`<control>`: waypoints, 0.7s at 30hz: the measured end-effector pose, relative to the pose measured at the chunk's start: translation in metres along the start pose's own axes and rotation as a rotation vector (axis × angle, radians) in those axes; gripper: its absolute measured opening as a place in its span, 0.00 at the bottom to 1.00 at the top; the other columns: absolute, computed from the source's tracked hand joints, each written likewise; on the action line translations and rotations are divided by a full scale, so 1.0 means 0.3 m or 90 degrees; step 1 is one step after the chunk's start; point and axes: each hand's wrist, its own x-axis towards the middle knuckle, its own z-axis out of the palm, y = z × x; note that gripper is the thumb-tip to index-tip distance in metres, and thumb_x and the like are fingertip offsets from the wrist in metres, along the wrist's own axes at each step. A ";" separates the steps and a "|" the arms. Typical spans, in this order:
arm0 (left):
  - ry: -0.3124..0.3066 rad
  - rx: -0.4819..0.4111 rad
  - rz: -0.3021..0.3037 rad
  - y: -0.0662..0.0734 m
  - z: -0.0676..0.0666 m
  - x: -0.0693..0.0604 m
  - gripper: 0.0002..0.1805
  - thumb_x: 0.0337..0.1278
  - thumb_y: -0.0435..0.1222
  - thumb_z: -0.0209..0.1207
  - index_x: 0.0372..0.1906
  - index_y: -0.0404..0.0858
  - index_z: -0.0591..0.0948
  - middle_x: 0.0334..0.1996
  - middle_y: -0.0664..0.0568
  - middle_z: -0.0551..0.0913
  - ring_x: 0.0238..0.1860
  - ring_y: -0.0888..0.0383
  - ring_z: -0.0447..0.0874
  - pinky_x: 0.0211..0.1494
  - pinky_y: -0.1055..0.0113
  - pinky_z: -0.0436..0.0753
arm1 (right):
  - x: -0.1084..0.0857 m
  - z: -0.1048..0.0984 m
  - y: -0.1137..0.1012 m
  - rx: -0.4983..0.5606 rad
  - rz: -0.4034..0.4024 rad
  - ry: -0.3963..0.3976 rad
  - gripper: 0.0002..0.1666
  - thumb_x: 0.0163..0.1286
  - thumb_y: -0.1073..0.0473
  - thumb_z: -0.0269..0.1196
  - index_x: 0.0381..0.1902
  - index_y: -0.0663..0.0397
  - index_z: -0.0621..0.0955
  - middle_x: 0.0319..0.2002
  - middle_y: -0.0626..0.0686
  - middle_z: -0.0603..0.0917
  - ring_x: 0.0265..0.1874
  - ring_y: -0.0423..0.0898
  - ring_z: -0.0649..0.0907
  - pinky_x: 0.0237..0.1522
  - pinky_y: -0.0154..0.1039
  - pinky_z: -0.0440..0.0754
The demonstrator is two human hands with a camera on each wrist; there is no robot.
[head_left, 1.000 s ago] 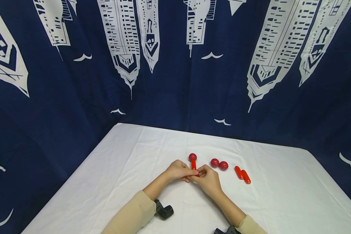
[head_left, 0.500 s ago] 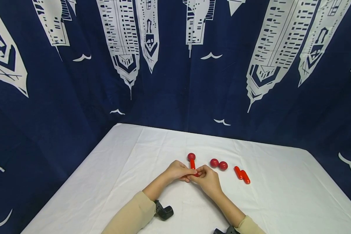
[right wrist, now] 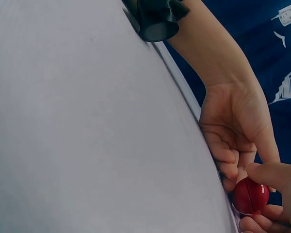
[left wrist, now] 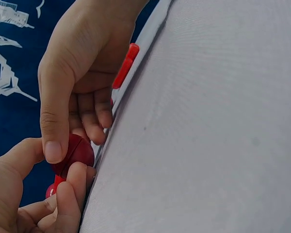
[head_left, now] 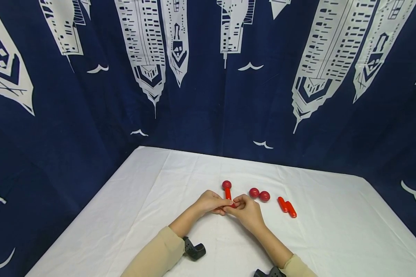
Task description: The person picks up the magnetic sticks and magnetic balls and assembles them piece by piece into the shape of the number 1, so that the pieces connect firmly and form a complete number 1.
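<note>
Both hands meet near the middle of the white table. With fingertips and thumb, my left hand [head_left: 209, 202] pinches a dark red ball [left wrist: 80, 151], which has a thin seam line across it. From the other side my right hand [head_left: 247, 213] pinches the same ball [right wrist: 250, 195], and fingers hide much of it. An orange-red rod [head_left: 228, 193] runs from between the hands away from me. At its far end sits another red ball [head_left: 227, 185]. How the rod meets the pinched ball is hidden by the fingers.
Two red balls [head_left: 259, 195] lie side by side right of the hands. Farther right, two orange-red rods [head_left: 287, 207] lie against each other. A white cloth covers the table [head_left: 173, 169], and a dark blue patterned curtain [head_left: 208, 107] hangs behind it.
The rod and its far ball have shifted very slightly left and away from me. Both hands keep their pinch on the near ball; the loose balls and rods stay in place.
</note>
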 end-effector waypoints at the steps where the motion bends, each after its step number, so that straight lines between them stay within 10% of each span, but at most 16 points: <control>1: 0.000 0.000 0.000 0.000 0.000 0.000 0.16 0.52 0.39 0.71 0.23 0.29 0.84 0.14 0.50 0.82 0.14 0.66 0.79 0.19 0.81 0.77 | 0.001 -0.003 -0.001 -0.002 -0.001 -0.001 0.21 0.50 0.57 0.78 0.35 0.62 0.80 0.26 0.48 0.82 0.26 0.43 0.81 0.26 0.31 0.80; 21: 0.006 0.002 -0.015 0.003 0.004 -0.001 0.16 0.51 0.39 0.71 0.25 0.29 0.83 0.15 0.50 0.82 0.14 0.67 0.79 0.19 0.82 0.76 | 0.019 -0.098 -0.002 -0.034 -0.003 -0.017 0.24 0.49 0.56 0.79 0.38 0.65 0.81 0.30 0.52 0.81 0.29 0.45 0.79 0.29 0.31 0.80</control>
